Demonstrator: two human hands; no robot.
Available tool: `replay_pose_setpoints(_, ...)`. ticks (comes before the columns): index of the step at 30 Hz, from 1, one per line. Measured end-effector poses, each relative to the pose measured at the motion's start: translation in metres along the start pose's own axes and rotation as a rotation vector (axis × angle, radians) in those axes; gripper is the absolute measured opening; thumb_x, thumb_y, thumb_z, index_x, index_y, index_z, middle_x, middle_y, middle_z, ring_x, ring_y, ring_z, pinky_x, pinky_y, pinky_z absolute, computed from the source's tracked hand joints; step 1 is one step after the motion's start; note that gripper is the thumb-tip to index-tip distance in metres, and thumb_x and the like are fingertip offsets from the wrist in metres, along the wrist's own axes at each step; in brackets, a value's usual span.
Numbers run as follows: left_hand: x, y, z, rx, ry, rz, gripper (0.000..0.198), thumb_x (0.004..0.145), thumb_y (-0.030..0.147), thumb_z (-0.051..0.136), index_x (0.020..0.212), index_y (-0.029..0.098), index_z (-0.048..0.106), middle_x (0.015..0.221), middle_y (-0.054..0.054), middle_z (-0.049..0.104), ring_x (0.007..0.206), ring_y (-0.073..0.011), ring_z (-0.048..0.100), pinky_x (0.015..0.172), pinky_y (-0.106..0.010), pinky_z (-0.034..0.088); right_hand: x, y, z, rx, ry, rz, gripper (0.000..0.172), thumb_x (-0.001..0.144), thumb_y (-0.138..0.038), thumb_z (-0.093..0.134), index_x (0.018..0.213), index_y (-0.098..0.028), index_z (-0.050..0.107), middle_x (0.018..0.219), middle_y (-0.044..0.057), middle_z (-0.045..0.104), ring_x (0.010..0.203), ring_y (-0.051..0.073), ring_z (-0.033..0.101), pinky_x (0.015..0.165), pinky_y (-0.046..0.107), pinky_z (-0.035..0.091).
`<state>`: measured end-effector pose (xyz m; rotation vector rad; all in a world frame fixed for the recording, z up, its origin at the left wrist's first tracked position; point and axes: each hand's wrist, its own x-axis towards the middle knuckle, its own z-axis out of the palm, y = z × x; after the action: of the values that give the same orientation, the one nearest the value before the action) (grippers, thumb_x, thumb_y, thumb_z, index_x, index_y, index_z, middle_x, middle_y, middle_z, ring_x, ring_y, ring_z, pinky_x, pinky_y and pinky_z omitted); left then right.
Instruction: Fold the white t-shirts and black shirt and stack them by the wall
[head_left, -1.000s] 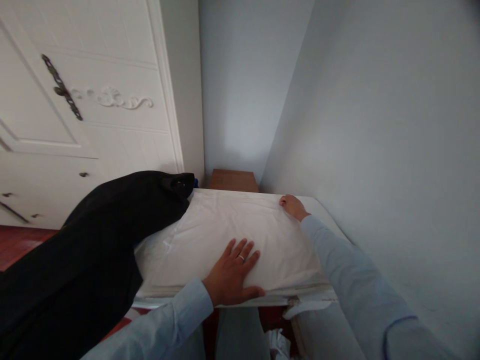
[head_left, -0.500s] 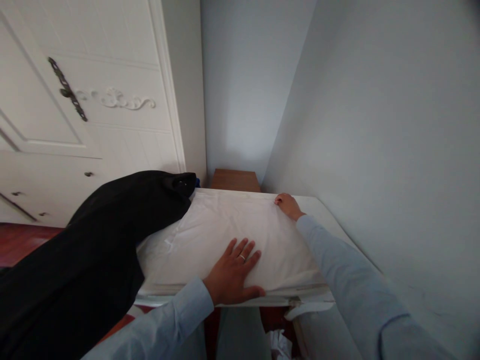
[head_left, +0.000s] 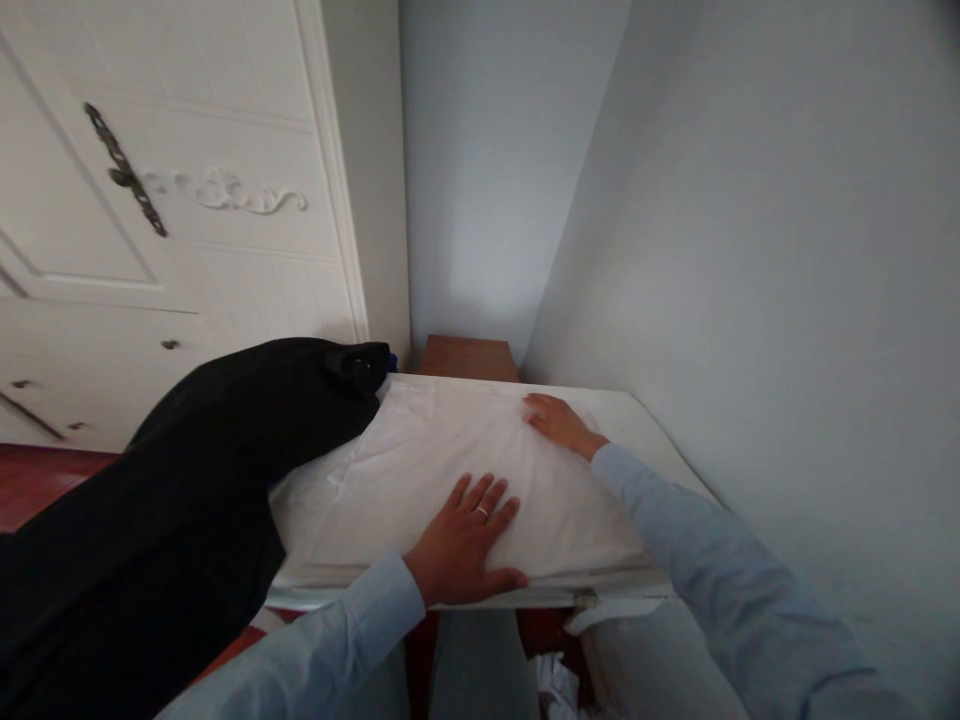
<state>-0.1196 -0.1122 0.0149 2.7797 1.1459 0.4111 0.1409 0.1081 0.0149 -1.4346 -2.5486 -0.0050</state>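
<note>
A thin white sheet, cloth or paper, lies over the white tabletop, with light creases across it. My left hand, a ring on one finger, rests flat on the sheet near the table's front edge, its fingers spread. Farther back, my right hand lies palm down on the sheet's right part with fingers stretched out, holding nothing visible. To the left, a black garment drapes over the table's left end and covers part of that side.
A white wardrobe with a dark handle stands at the left. Grey walls meet behind the table, and a brown wooden box-like piece sits in that corner. Crumpled white paper lies below the table.
My right hand has let go of a pinch at the sheet's far right edge, shifted slightly left, and flattened onto the sheet. The left hand stays in place.
</note>
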Motion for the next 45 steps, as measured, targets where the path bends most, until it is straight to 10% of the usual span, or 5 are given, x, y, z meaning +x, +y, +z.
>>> replay_pose_setpoints(12,0.000,-0.002,0.002,0.011,0.012,0.000,0.088,0.087,0.079,0.038,0.153,0.020,0.037,0.159,-0.015,0.033,0.149,-0.0337,0.025,0.122,-0.054,0.014,-0.019,0.031,-0.012,-0.052,-0.209,0.270,0.062,0.102,-0.044,0.024,0.154,-0.012,0.034,0.158,0.019,0.031,0.148,0.032,0.027,0.117,0.054,0.028)
replay_pose_setpoints(23,0.002,0.000,-0.002,-0.013,-0.047,-0.023,0.091,0.086,0.081,0.034,0.154,0.021,0.034,0.160,-0.016,0.029,0.150,-0.0340,0.021,0.122,-0.055,0.011,0.043,-0.098,0.008,0.111,-0.246,-0.228,0.053,0.104,-0.045,0.033,0.147,-0.018,0.046,0.156,0.013,0.039,0.147,0.025,0.032,0.117,0.046,0.030)
replay_pose_setpoints(31,0.002,0.001,-0.003,-0.036,-0.044,-0.020,0.094,0.086,0.083,0.031,0.154,0.019,0.034,0.160,-0.018,0.030,0.149,-0.0345,0.022,0.121,-0.055,0.011,0.065,-0.100,0.006,0.115,-0.222,-0.135,0.049,0.104,-0.043,0.031,0.142,-0.019,0.053,0.152,0.013,0.045,0.144,0.026,0.038,0.115,0.046,0.035)
replay_pose_setpoints(36,0.002,-0.001,0.001,-0.023,-0.006,-0.014,0.092,0.086,0.082,0.033,0.154,0.020,0.035,0.159,-0.017,0.032,0.149,-0.0340,0.024,0.121,-0.055,0.012,0.023,-0.111,0.006,0.137,-0.220,-0.220,0.059,0.103,-0.049,0.032,0.149,-0.013,0.043,0.156,0.017,0.038,0.147,0.026,0.032,0.119,0.046,0.028)
replay_pose_setpoints(45,0.004,-0.001,0.004,-0.011,0.007,-0.004,0.097,0.082,0.085,0.035,0.153,0.019,0.037,0.158,-0.016,0.035,0.148,-0.0347,0.025,0.121,-0.055,0.011,-0.144,-0.102,-0.033,0.184,-0.295,-0.209,0.065,0.102,-0.054,0.033,0.155,-0.016,0.033,0.162,0.014,0.023,0.152,0.023,0.016,0.124,0.045,0.014)
